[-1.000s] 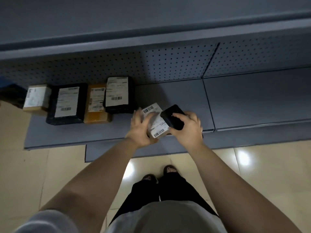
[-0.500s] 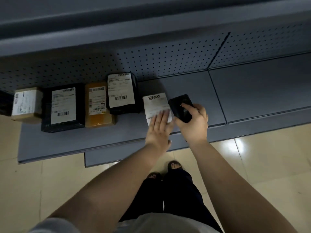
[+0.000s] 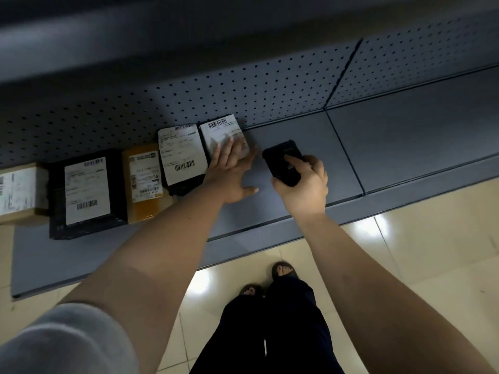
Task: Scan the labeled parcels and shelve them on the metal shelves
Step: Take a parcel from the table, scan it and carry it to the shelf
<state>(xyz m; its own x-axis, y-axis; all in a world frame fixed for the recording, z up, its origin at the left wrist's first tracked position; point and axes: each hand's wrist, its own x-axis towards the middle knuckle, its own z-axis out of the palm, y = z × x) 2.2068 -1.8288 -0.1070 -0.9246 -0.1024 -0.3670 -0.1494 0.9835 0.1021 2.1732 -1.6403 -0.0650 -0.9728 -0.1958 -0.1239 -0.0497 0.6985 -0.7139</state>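
Pressing flat on the white-labelled parcel point(image 3: 225, 136), the left hand point(image 3: 229, 171) lies with fingers straight over its near half, palm trailing onto the metal shelf point(image 3: 391, 147); this grip is open, holding nothing, merely bearing down. The parcel sits just beyond the fingertips, against the perforated back panel point(image 3: 243, 87), and close beside, perhaps touching, the black parcel point(image 3: 182, 155) on the hand's outer side. Further out from that hand run the orange parcel point(image 3: 144, 182), a larger black parcel point(image 3: 86, 193) and a brown carton point(image 3: 19, 191), all label up. The right hand point(image 3: 302, 184) curls around a black scanner point(image 3: 283, 163), thumb on its face, hovering just to the inner side of the left hand. Judging by its small size and the flat-handed push, the parcel is probably light, stiff enough to slide without buckling, with a glossy label that may slip under the fingers. Any lift would best pinch the two long edges, not the label. It looks shelved; squaring it into the row seems all that remains.
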